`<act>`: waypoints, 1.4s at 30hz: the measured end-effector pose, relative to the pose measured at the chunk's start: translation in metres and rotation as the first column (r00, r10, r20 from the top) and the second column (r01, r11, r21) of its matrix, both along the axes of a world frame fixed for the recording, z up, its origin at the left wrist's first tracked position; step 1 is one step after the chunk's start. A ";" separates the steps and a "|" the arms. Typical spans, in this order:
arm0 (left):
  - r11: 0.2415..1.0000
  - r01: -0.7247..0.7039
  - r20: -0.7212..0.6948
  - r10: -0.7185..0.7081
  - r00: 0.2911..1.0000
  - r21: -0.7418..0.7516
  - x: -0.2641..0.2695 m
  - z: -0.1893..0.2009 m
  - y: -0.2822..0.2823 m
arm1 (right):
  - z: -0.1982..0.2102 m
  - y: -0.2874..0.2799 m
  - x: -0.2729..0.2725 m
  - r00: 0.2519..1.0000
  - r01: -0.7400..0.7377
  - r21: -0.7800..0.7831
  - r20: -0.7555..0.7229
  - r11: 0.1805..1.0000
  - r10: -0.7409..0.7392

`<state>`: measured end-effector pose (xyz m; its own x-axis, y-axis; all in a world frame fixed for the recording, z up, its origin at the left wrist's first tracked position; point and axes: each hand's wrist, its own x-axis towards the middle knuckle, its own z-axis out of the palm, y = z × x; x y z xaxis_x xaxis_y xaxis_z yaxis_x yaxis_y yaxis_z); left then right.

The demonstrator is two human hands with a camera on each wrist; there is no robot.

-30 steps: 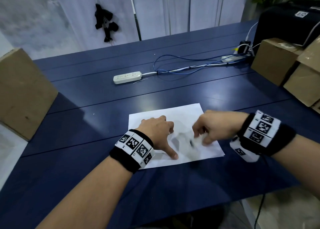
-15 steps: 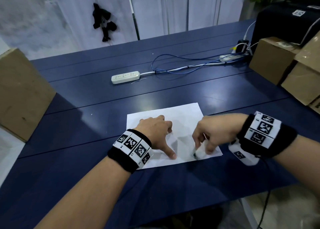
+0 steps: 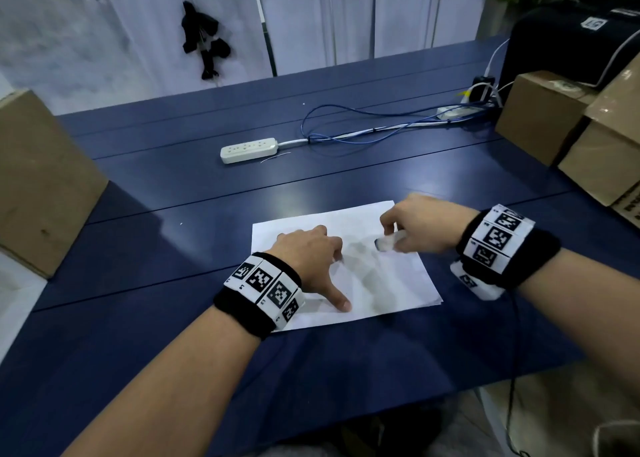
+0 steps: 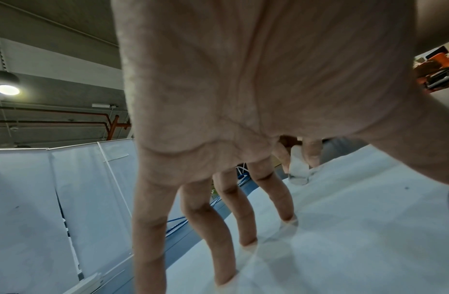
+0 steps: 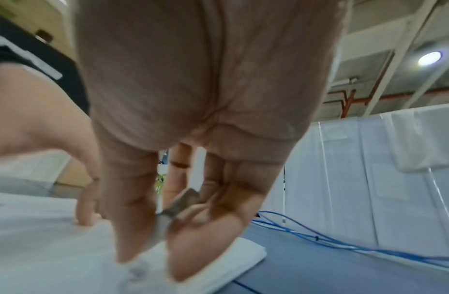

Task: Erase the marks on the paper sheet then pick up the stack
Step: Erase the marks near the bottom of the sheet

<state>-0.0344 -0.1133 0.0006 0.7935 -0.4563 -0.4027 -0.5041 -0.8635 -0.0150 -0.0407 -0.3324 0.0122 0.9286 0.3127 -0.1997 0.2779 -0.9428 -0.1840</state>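
A thin stack of white paper (image 3: 391, 283) lies flat on the blue table (image 3: 138, 256) in front of me. My left hand (image 3: 311, 259) presses down on its left half with spread, straight fingers (image 4: 246, 224) and an outstretched thumb. My right hand (image 3: 412, 228) pinches a white eraser (image 3: 386, 242) between thumb and fingers over the sheet's far right part. The eraser's tip (image 4: 297, 175) touches the paper. In the right wrist view the eraser (image 5: 163, 224) sits between the fingertips, blurred by motion. Any marks on the sheet are too faint to tell.
A white power strip (image 3: 248, 150) and blue cables (image 3: 363, 124) lie further back on the table. Cardboard boxes (image 3: 554, 114) and a black case (image 3: 568, 37) stand at the right. Another cardboard box (image 3: 38, 183) stands at the left edge.
My right hand moved the eraser from the sheet's near right edge away from me to the far right part. The left hand stayed pressed on the paper.
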 end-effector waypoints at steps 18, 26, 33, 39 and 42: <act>1.000 -0.010 0.005 0.010 1.000 0.004 -0.001 -0.001 0.001 | 0.000 0.004 -0.026 0.942 -0.188 0.027 -0.279 0.982 0.189; 1.000 -0.005 0.016 0.005 1.000 0.001 -0.002 0.001 0.002 | -0.002 -0.005 0.006 0.997 0.013 0.049 -0.071 0.999 -0.009; 1.000 0.003 0.007 -0.003 1.000 0.012 -0.001 -0.001 0.000 | -0.006 -0.003 -0.008 0.978 -0.079 0.028 -0.190 0.996 0.083; 1.000 -0.002 0.018 0.002 1.000 -0.001 -0.002 -0.001 0.003 | -0.005 -0.004 -0.007 0.985 -0.088 0.054 -0.146 0.995 0.095; 1.000 -0.005 0.013 0.005 1.000 0.000 -0.001 -0.002 0.003 | -0.003 0.000 -0.025 0.916 -0.194 0.068 -0.345 0.979 0.206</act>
<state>-0.0355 -0.1107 -0.0014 0.8011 -0.4521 -0.3922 -0.4993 -0.8662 -0.0216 -0.0659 -0.3320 0.0089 0.7193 0.4960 -0.4865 0.3729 -0.8664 -0.3321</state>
